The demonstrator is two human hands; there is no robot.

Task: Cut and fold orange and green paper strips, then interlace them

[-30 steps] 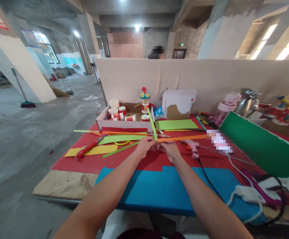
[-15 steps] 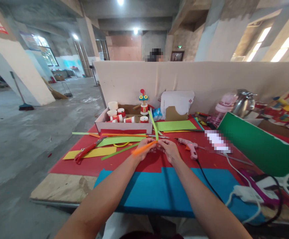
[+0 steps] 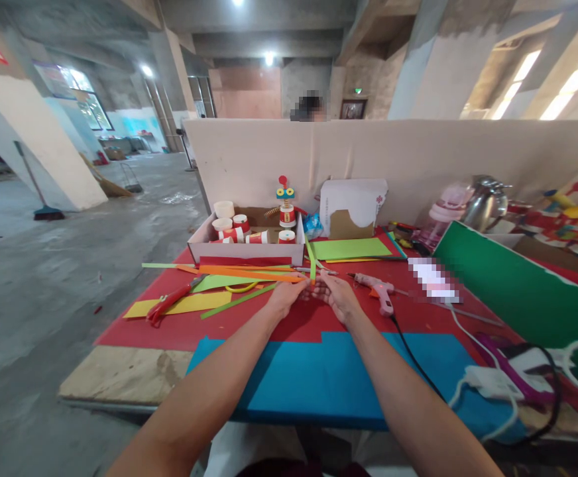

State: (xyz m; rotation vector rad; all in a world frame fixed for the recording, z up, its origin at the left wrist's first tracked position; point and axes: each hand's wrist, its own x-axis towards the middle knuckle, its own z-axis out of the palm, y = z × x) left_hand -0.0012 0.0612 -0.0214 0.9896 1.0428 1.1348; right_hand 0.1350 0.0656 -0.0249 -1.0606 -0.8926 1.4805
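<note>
Above the red-covered table, my left hand [image 3: 288, 296] is closed in a pinch at the end of an orange paper strip [image 3: 249, 273], which stretches out to the left. A light green paper strip [image 3: 312, 262] rises away from me and meets the orange one at a corner between my hands. My right hand [image 3: 337, 293] is closed on that corner, at the green strip's near end. The fingertips of both hands almost touch; how the ends are joined is partly hidden. Beyond my right hand lies a pink glue gun [image 3: 381, 291]. Red-handled scissors [image 3: 172, 303] lie to the left.
Behind my hands stands a box [image 3: 244, 253] with paper cups and a cup figure [image 3: 286, 211]. Green paper sheets [image 3: 351, 249] lie right of it. A green board [image 3: 518, 298], a phone [image 3: 433, 278] and a power strip [image 3: 510, 371] with cables are on the right.
The orange strip has swung from across my left wrist out to the left, away from me. My right fingers have spread slightly at the corner. The view has shifted a little.
</note>
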